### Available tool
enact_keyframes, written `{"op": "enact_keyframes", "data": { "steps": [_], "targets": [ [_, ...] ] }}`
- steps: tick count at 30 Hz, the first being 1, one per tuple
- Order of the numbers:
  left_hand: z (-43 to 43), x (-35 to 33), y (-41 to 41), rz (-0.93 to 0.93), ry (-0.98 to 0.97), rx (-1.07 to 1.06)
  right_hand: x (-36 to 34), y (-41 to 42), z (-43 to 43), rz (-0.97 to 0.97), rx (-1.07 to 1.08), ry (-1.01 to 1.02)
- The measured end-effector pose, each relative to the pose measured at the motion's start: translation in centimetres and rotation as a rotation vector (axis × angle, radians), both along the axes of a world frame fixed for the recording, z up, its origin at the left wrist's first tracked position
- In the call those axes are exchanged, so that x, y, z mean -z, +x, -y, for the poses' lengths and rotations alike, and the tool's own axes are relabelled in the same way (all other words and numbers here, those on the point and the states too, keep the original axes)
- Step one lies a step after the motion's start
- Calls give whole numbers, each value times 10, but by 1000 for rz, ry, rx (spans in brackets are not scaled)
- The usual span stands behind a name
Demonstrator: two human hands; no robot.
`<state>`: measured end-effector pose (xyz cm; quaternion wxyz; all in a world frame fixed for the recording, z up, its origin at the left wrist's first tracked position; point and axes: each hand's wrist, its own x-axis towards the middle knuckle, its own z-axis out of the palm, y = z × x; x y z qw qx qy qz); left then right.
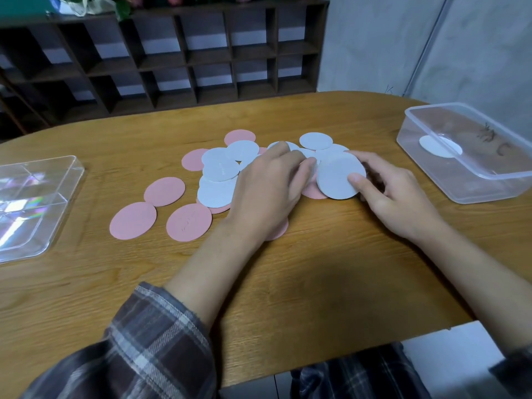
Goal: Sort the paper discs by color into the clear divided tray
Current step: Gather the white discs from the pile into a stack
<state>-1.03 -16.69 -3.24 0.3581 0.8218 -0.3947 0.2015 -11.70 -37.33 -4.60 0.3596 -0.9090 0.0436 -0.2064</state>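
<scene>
Wood table (331, 272) w/ a loose pile of paper discs at its middle; white discs (220, 168) overlap at the pile's core; pink discs (164, 191) lie flat mostly from 7 to 10 o'clock of it, w/ one more at 12 o'clock & a few poking out from under the white ones. Left hand (267, 194) comes in from 6 o'clock & lies over the pile, fingers bent, tips down on the discs near the centre; can't tell whether it pinches one or only presses. Right hand (397, 200) sits at 3 o'clock of the pile & grips a white disc (336, 175): thumb on top near the disc's edge, other fingers curled beneath; the disc's lower-left edge overlaps a pink one. Clear divided tray (37, 203) at 9 o'clock, well apart from the pile, by the table's left edge. Clear plastic tub (472, 180) at 2 to 3 o'clock, near the right hand, not touching it; lone disc (440, 146), white, flat on the tub's floor. Plaid sleeve (149, 341) covers the left forearm at 6 to 7 o'clock; dark cubby shelf (201, 61) stands behind the table at 12 o'clock.
</scene>
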Motion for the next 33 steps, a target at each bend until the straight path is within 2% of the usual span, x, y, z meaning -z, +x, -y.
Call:
{"op": "enact_keyframes", "data": {
  "steps": [4,9,17,22,26,33],
  "targets": [
    [2,-3,-2,-148,-82,96,-1,0,0,17,31,7],
    [2,-3,-1,-222,-130,93,0,2,1,50,65,71],
    [7,2,-12,-428,-70,94,0,0,-1,2,-52,98],
    [9,4,-12,-354,-6,79,1,0,-2,2,-101,132],
    [15,8,-18,-365,10,86,3,1,-3,-21,-95,129],
    [24,12,-26,-307,144,45,3,3,-8,-120,-69,-105]
  ]
}}
